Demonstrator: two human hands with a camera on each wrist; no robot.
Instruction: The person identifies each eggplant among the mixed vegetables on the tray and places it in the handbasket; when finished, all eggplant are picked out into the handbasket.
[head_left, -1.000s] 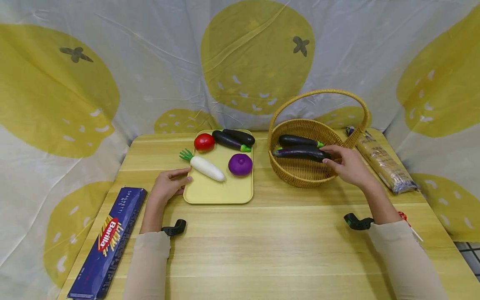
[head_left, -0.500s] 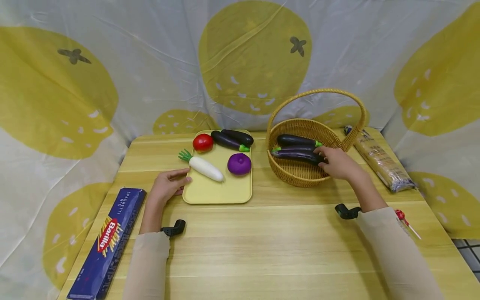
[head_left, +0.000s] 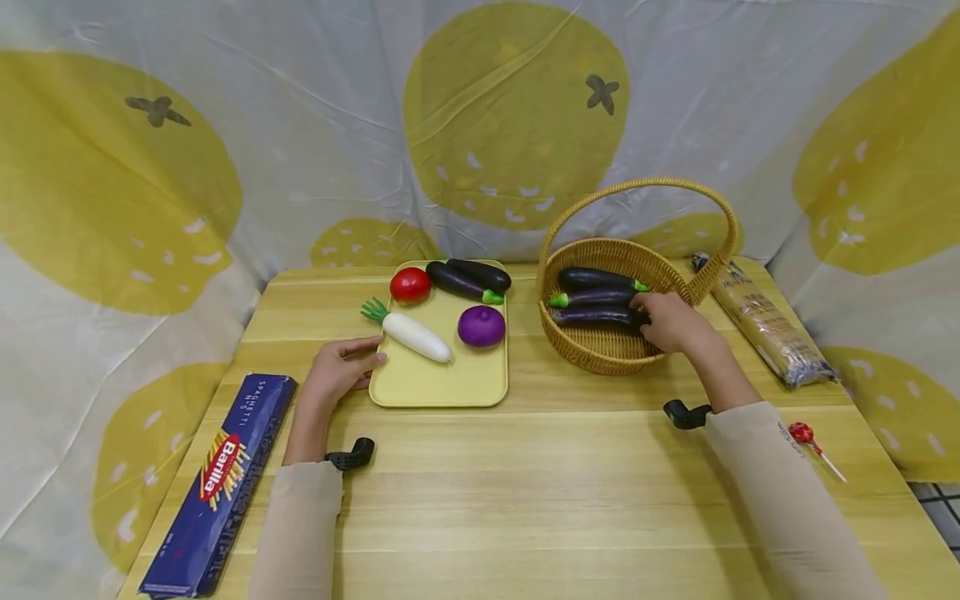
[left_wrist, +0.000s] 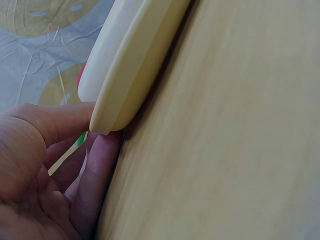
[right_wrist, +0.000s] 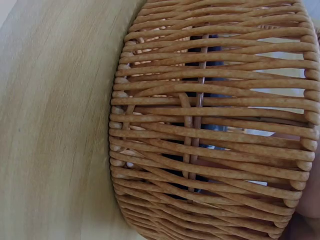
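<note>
My right hand reaches into a wicker basket and pinches the right end of the front eggplant, which lies low inside. Behind it are a middle eggplant and a rear eggplant. The basket's woven wall hides most of that hand in the right wrist view. My left hand holds the left edge of a yellow tray, thumb at the rim and fingers below. On the tray are a white radish, a tomato, a purple round vegetable and two eggplants.
A blue spaghetti box lies at the left of the wooden table. Right of the basket is a clear bag of noodles, with a red lollipop nearer the front. The basket's tall handle arches over it. A patterned cloth hangs behind.
My right hand has moved slightly left and lowered the front eggplant into the basket, so the middle eggplant now shows fully. The left hand has stayed at the tray.
</note>
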